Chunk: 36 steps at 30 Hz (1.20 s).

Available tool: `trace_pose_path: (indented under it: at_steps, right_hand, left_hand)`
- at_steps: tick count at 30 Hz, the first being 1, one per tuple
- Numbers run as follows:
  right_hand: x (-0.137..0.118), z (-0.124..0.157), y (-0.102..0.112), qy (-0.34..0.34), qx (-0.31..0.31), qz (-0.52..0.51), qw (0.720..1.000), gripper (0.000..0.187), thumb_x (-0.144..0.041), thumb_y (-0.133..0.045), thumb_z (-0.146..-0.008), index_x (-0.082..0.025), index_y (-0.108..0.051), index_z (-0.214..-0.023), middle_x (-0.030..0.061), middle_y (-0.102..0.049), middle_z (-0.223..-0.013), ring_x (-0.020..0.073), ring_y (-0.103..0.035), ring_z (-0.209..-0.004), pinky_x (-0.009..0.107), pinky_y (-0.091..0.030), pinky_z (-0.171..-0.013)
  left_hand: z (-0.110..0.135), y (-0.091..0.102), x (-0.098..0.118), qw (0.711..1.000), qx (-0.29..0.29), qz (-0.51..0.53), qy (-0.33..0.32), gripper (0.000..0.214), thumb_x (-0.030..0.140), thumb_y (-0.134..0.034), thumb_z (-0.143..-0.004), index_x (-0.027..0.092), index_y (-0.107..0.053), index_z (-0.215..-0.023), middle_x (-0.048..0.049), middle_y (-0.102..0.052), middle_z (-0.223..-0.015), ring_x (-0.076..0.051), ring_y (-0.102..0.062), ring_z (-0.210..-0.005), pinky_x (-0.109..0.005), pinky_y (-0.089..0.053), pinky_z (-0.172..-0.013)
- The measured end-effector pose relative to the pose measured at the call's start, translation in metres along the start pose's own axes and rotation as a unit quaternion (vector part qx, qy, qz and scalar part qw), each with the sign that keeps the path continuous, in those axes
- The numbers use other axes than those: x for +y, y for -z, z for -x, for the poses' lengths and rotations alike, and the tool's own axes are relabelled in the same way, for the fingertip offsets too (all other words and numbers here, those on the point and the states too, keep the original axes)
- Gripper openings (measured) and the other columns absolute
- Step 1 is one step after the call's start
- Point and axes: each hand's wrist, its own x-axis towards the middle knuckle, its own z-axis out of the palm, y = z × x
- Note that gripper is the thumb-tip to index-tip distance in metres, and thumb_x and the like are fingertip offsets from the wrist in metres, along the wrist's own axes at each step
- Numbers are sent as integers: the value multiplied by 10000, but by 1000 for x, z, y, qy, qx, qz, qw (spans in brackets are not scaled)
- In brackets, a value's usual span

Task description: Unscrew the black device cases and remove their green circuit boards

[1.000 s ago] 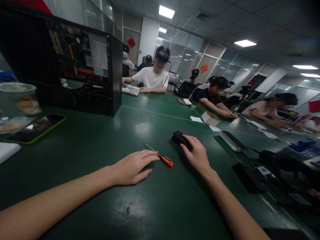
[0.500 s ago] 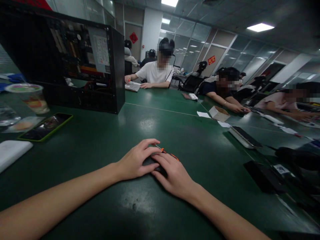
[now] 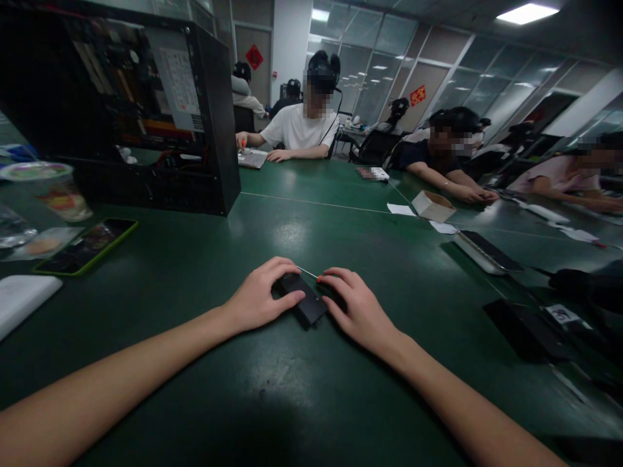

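A flat black rectangular device lies aslant on the green table in front of me. My left hand is closed on its left part, thumb across the top and fingers round the far edge. A screwdriver shows its thin metal shaft just beyond the device, pointing left towards my left fingertips. An orange bit of its handle is visible at my right fingertips; the rest is hidden under my right hand, whose fingers curl over it. My right thumb is beside the device's right end.
An open black computer case stands at the left. Nearer are a plastic cup, a green-edged phone and a white object. To the right are a small open box and dark devices. Several people sit around the table.
My right hand has drawn back to the right from the black device, uncovering more of it and the screwdriver's shaft. My left hand stays on the device. The view has tilted slightly.
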Motion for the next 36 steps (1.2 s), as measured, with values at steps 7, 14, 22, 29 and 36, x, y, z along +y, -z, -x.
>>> trace_pose_path:
  at_steps: [7, 14, 22, 29, 36]
  right_hand:
    - [20, -3, 2, -47, 2, 44, 998, 251, -214, -583, -943, -154, -671, -1170, 154, -662, -1179, 288, -608, -1091, 497, -530, -968]
    - [33, -5, 14, -117, -16, 36, 992, 260, -231, -531, -969, -174, -688, -1168, 117, -706, -1097, 254, -666, -987, 424, -541, -896]
    - [9, -13, 33, -95, 197, -74, 973, 231, -318, -656, -925, -213, -667, -1131, 88, -726, -1062, 234, -700, -964, 403, -575, -856]
    - [-53, -62, 74, 20, 61, -75, 995, 230, -269, -569, -992, -206, -624, -1206, 42, -718, -1001, 160, -682, -826, 311, -542, -776]
    - [-103, -105, 100, 129, -115, -31, 984, 51, -184, -594, -972, -176, -628, -1010, -7, -685, -879, 115, -617, -753, 222, -427, -667]
  left_hand:
    - [0, -1, 1, 998, -54, -15, 18, 472, 426, -714, -901, 196, -583, -1292, -117, -637, -1279, -292, -626, -1154, -451, -510, -990]
    - [1, 1, 2, 994, -88, -54, -32, 590, 542, -816, -790, 177, -605, -1203, -127, -625, -1229, -311, -605, -1121, -469, -501, -963]
    - [3, 0, 6, 992, -87, -58, -77, 433, 493, -757, -873, 195, -648, -1168, -100, -656, -1160, -280, -619, -1068, -433, -488, -948]
    - [2, 1, 8, 994, -82, -45, -62, 372, 423, -732, -911, 186, -663, -1190, -94, -667, -1147, -265, -616, -1058, -417, -497, -949]
    - [4, 0, 3, 993, -96, -35, -66, 354, 453, -662, -954, 225, -707, -1220, -100, -684, -1194, -296, -628, -1130, -462, -509, -997]
